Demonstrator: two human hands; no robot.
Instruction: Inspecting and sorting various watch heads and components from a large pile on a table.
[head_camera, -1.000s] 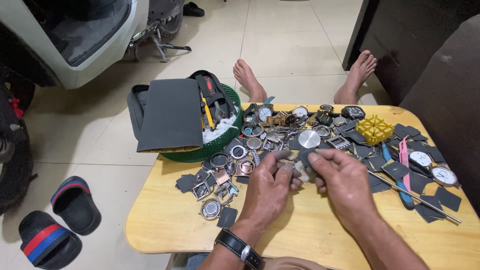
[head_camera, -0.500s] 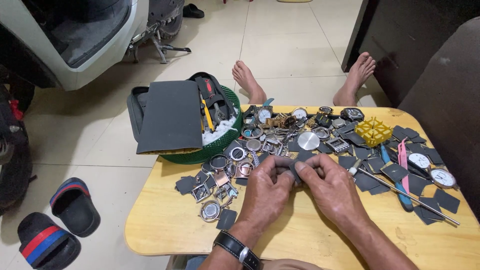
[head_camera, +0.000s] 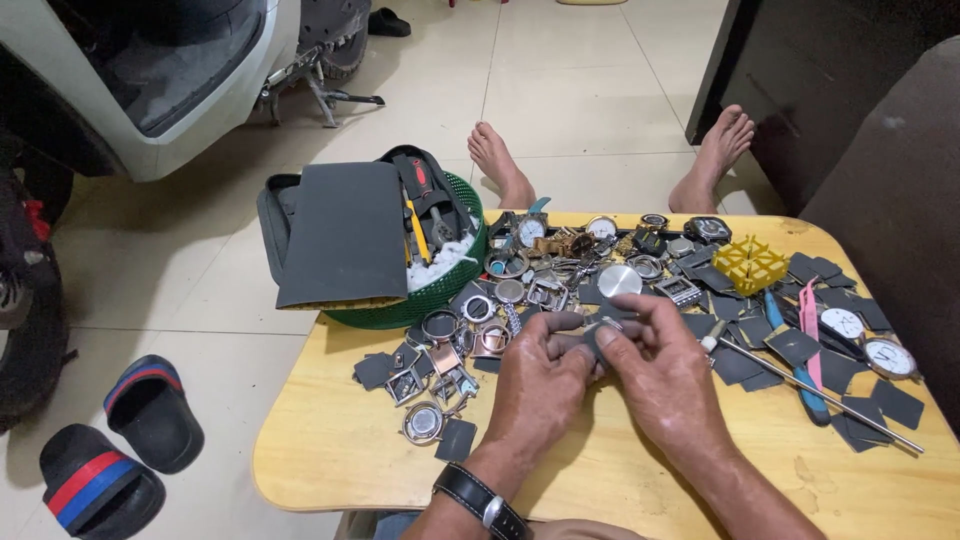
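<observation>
My left hand (head_camera: 540, 385) and my right hand (head_camera: 662, 375) meet over the middle of a low yellow wooden table (head_camera: 330, 450). Together they pinch a small dark grey part (head_camera: 590, 342), gripped by the fingertips of both hands; most of it is hidden. A black wristwatch (head_camera: 480, 495) is on my left wrist. Just beyond the fingers lies a heap of watch cases and rings (head_camera: 470, 320) and a round silver case back (head_camera: 620, 280).
A green basket (head_camera: 440, 290) with a dark grey pouch (head_camera: 340, 235) sits at the table's far left. A yellow plastic holder (head_camera: 750, 263), white watch dials (head_camera: 888, 357), a thin metal rod (head_camera: 820, 383) and dark squares lie right. Bare feet (head_camera: 500, 165), sandals (head_camera: 150, 410) are on the floor.
Both hands have come closer together and lower over the table, the fingertips now closed around the small dark part. The pile on the table has not shifted.
</observation>
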